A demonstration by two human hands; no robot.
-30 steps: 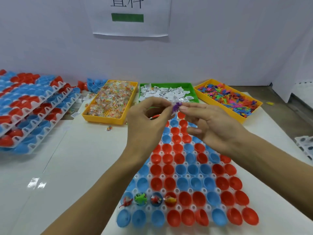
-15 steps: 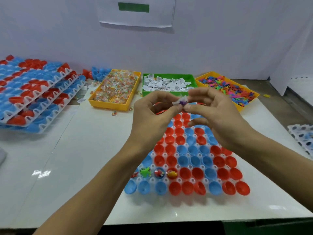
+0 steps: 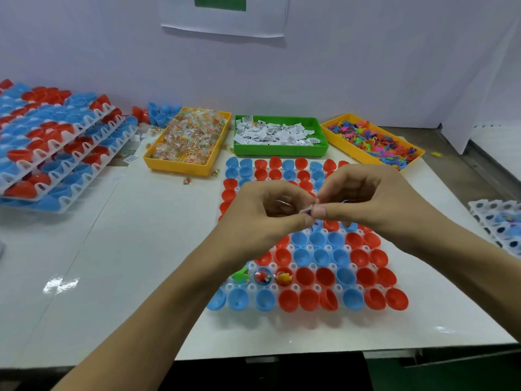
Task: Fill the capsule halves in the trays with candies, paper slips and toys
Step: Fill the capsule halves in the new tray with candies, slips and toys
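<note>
A white tray (image 3: 327,246) of red and blue capsule halves lies before me. Three halves in its second-nearest row hold small toys (image 3: 263,276). Above the tray's middle, my left hand (image 3: 270,218) and my right hand (image 3: 363,201) meet fingertip to fingertip. Together they pinch a small purple toy (image 3: 309,212), mostly hidden by the fingers. At the back stand a yellow bin of wrapped candies (image 3: 189,139), a green bin of paper slips (image 3: 279,135) and a yellow bin of colourful toys (image 3: 372,142).
Stacked trays of red and blue capsule halves (image 3: 53,148) fill the left side. Loose capsule halves (image 3: 160,114) lie behind the candy bin. Another white tray (image 3: 499,221) pokes in at the right edge. The table's front edge (image 3: 310,354) runs close below.
Both hands have come down and nearer to the tray, still pinching the purple toy between them. The view has tilted downward.
</note>
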